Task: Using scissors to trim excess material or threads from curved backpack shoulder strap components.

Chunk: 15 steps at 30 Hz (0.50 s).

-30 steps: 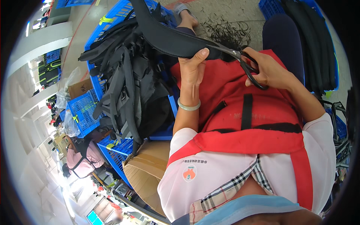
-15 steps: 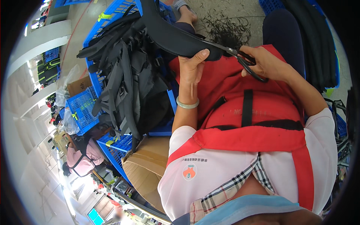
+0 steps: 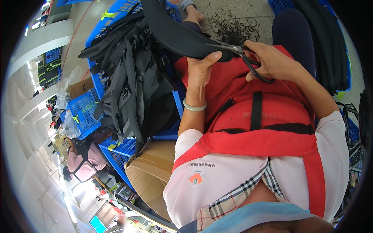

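Note:
A long, curved black padded strap point(image 3: 175, 37) reaches from the upper left toward my lap. Its rounded end is gripped by my left hand point(image 3: 200, 70), thumb on top and the other fingers mostly hidden underneath. My right hand point(image 3: 274, 60) has its fingers in the black handles of a pair of scissors point(image 3: 252, 70). The metal blades point left and lie across the strap's end, just above my left thumb. Whether they touch the strap's edge or a thread there, I cannot tell.
On the left, a blue plastic crate point(image 3: 101, 35) holds a heap of black straps point(image 3: 130, 85). More black padded pieces point(image 3: 324, 46) fill a crate at right. Black trimmings point(image 3: 237, 29) litter the floor. A cardboard box point(image 3: 149, 171) is at lower left; a person in pink point(image 3: 87, 161) sits beyond.
The scissors and my right hand have moved slightly left, so the blades lie further over the strap's end. The strap end has shifted a little to the right.

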Motion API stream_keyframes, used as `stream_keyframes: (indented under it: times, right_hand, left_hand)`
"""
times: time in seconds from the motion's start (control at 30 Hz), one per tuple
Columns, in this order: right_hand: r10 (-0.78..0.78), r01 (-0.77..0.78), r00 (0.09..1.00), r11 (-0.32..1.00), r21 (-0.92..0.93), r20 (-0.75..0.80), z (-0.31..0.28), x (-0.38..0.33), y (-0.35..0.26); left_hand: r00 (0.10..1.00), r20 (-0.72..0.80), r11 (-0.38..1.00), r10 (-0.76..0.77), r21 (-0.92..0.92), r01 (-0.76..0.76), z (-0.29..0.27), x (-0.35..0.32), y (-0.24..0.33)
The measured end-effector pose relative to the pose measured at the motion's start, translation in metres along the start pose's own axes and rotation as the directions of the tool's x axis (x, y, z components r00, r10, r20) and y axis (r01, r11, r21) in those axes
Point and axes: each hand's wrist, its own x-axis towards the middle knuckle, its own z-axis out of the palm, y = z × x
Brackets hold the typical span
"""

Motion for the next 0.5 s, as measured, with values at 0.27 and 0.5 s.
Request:
stream_keyframes:
  times: [0.27,0.5]
  right_hand:
    - [0.105,-0.106,0.994,0.992,0.074,0.021,0.007,0.004,0.003]
    - [0.05,-0.048,0.995,0.998,0.03,-0.082,0.017,0.003,0.013]
  left_hand:
    - [1.0,0.0,0.999,-0.014,-0.043,0.014,-0.001,-0.002,-0.001]
    - [1.0,-0.001,0.972,-0.004,-0.234,0.003,-0.027,0.007,-0.001]
